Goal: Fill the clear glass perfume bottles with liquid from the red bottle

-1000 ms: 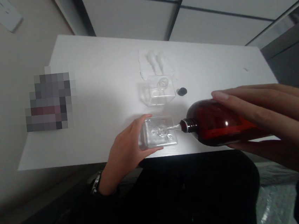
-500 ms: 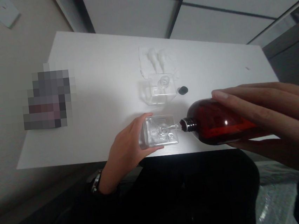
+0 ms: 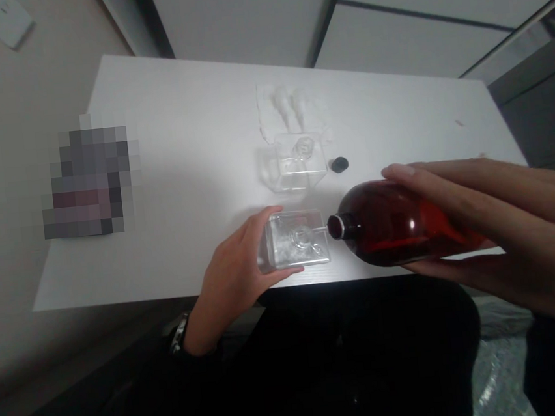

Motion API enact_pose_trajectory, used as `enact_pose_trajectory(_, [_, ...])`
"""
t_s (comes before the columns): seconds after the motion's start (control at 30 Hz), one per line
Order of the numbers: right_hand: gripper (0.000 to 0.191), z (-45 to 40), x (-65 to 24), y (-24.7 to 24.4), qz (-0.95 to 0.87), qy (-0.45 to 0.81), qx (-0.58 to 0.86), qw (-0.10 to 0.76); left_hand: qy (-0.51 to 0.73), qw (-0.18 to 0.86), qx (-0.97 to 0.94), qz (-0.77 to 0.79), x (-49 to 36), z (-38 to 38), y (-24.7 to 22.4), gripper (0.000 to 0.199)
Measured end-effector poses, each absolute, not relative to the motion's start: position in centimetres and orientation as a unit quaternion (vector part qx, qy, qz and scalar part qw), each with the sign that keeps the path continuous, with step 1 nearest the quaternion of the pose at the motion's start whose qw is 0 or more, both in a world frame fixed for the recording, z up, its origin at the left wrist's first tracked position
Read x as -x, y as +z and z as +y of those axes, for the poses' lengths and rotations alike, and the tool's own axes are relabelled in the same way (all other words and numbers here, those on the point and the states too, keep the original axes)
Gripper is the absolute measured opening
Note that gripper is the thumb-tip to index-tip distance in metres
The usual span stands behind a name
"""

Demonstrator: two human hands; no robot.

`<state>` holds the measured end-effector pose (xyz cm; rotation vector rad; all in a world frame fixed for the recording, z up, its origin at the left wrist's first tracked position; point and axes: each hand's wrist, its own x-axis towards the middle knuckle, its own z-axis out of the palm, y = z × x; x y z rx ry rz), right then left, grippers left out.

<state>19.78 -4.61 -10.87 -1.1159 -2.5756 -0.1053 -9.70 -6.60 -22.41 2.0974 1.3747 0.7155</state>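
My left hand [image 3: 235, 254] is wrapped round a clear square bottle [image 3: 282, 253] at the table's front edge, thumb on the near side and fingers on the far side. My right hand [image 3: 514, 218] grips a large amber bottle [image 3: 387, 223], tipped so that its uncapped mouth points left. A thin stream of clear liquid runs from its mouth to the round opening of the clear bottle. Just beyond, a second clear square container [image 3: 298, 167] with a round neck stands beside a black cap [image 3: 339, 165].
On the white table [image 3: 177, 132], two whitish objects [image 3: 290, 105] lie on a thin white sheet behind the containers. A pixelated item [image 3: 86, 180] is at the left end. White panels [image 3: 250, 24] rise behind the table.
The amber bottle has shifted slightly left with my right hand, its mouth turning more towards me. The stream has thinned. My left hand keeps its hold on the clear bottle.
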Motion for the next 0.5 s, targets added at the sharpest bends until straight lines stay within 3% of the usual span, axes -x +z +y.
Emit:
enact_pose_trajectory(0.1, [0.074, -4.8, -19.2, -11.6, -0.913, -0.024, 0.378, 0.153, 0.272, 0.254, -0.778, 0.506, 9.7, -6.5, -22.5, 0.084])
enact_pose_trajectory(0.37, [0.088, -6.1, -18.3, -16.9, -0.783, 0.106, 0.464, 0.401, 0.266, 0.216, -0.783, 0.519, 10.4, -6.3, -22.2, 0.074])
enact_pose_trajectory(0.5, [0.088, -6.3, -19.0, -19.8, -0.697, 0.152, 0.486, 0.505, 0.219, 0.224, -0.761, 0.568, 11.4, -6.0, -20.9, 0.084])
